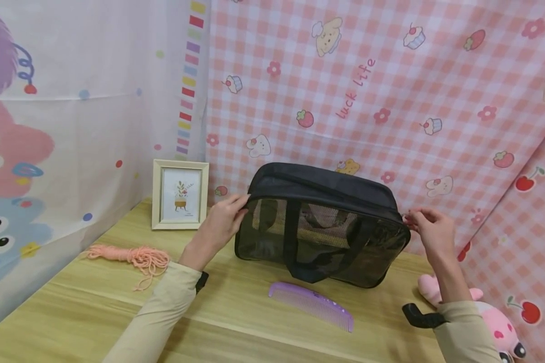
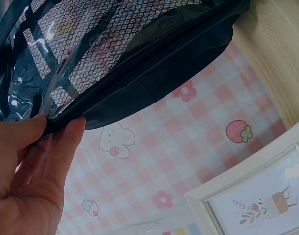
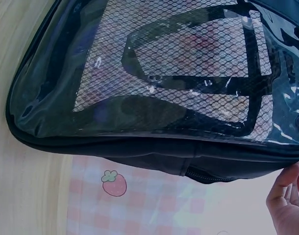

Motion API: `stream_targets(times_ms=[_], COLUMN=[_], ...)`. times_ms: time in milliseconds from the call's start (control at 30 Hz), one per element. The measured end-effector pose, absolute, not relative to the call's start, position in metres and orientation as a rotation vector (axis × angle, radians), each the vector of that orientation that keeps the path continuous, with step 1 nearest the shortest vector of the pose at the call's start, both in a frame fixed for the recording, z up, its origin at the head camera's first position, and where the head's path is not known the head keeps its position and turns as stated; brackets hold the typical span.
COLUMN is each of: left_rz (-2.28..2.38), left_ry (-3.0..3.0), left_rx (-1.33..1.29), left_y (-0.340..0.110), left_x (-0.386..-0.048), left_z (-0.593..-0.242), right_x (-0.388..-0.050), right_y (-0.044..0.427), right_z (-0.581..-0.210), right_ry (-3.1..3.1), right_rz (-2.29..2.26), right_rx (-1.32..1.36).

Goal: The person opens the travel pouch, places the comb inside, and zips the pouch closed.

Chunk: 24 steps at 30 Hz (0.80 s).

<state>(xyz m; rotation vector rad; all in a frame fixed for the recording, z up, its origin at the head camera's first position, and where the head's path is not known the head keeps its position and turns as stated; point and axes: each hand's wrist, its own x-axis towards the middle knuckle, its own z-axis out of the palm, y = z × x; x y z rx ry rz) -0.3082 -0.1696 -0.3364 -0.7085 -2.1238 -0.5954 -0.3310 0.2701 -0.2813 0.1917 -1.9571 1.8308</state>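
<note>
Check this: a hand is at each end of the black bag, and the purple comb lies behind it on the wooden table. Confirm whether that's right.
One mistake: the head view shows the purple comb in front of the black bag, not behind. The left hand and right hand are at its ends, and the comb is on the wooden table.

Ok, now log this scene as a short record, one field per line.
bag: black, see-through front, standing on the wood-grain table
left hand: pinches the bag's upper left edge
right hand: thumb and fingers pinch at the bag's upper right corner
comb: purple, lying in front of the bag
yarn bundle: peach, lying left of the bag
picture frame: cream, standing behind the yarn bundle
plush toy: pink, partly hidden by the right sleeve
</note>
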Motion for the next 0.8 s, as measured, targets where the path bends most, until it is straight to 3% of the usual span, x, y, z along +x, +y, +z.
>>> stream_targets(times_ms=[533,800], left_rz=[-0.591,-0.594], left_ry=[-2.119,-2.113], left_rx=[-0.712,-0.711], left_y=[-0.170,-0.170], left_x=[-0.309,-0.310], left_z=[-0.338,-0.336], right_x=[-0.332,-0.333], right_y=[0.268,0.265], right_z=[-0.275,-0.262], right_ry=[-2.055,-2.249], right_rz=[1.752,1.424], right_rx=[0.242,0.257])
